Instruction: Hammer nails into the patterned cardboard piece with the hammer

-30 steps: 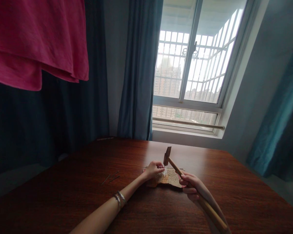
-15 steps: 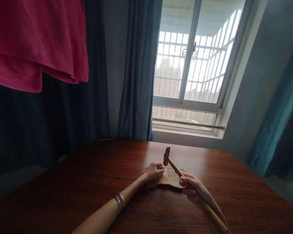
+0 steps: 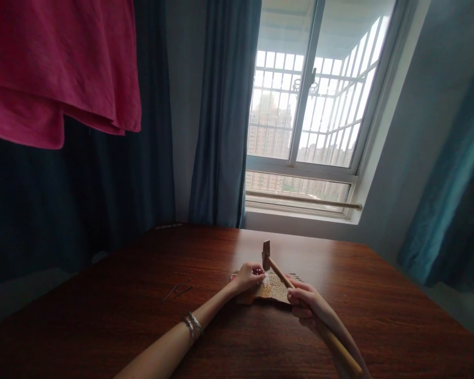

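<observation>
As the worktop point(image 3: 114, 310) looks slick, the board point(image 3: 278, 288), mid-worktop toward the far edge, could skid under an off-centre blow. The hammer point(image 3: 279, 272), gripped in the right hand point(image 3: 306, 301), could glance onto the left hand point(image 3: 249, 277), its fingertips pinched just beside the head; can't tell what they hold. Room: plenty toward the right edge and far-right corner; tighter leftward, where loose nails point(image 3: 185, 290) lie between board and left edge.
</observation>
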A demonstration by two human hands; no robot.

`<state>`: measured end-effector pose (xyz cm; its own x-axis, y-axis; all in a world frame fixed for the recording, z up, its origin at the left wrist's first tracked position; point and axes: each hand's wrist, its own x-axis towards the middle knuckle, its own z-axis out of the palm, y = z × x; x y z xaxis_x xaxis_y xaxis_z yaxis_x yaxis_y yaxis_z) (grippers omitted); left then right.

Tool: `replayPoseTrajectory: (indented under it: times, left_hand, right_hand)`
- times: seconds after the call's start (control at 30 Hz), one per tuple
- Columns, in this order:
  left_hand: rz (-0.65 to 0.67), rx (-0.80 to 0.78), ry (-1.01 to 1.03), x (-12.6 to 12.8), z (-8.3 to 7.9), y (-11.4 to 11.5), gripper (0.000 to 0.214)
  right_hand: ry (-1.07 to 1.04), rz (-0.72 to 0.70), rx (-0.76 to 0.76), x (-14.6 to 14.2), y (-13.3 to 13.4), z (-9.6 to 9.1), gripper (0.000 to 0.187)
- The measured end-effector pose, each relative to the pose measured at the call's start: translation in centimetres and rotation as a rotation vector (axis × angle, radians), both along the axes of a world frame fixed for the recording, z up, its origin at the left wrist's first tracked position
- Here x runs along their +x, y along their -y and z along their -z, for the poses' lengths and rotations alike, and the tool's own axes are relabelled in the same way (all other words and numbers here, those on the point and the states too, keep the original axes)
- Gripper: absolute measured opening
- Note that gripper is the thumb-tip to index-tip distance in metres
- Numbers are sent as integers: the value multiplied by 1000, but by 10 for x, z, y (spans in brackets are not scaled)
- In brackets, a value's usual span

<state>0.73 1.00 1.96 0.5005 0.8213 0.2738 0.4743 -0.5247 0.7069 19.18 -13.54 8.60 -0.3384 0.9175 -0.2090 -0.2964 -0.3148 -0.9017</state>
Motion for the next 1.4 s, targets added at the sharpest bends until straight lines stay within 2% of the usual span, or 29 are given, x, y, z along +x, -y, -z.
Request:
replayPoseTrajectory:
  times: [0.43,1.17,1.4]
  left_hand:
    - [-4,-20,9,2,1,-1,22]
    - [23,-7,47,0,10,-7,24]
    - [15,-5,19,1,12,-9,24]
  right_hand:
    - [-27,-1,15,1,-1,1,44]
    - [-39,-1,10,1,-2,4,40]
    - [-33,-17,-23,0,-3,5,50]
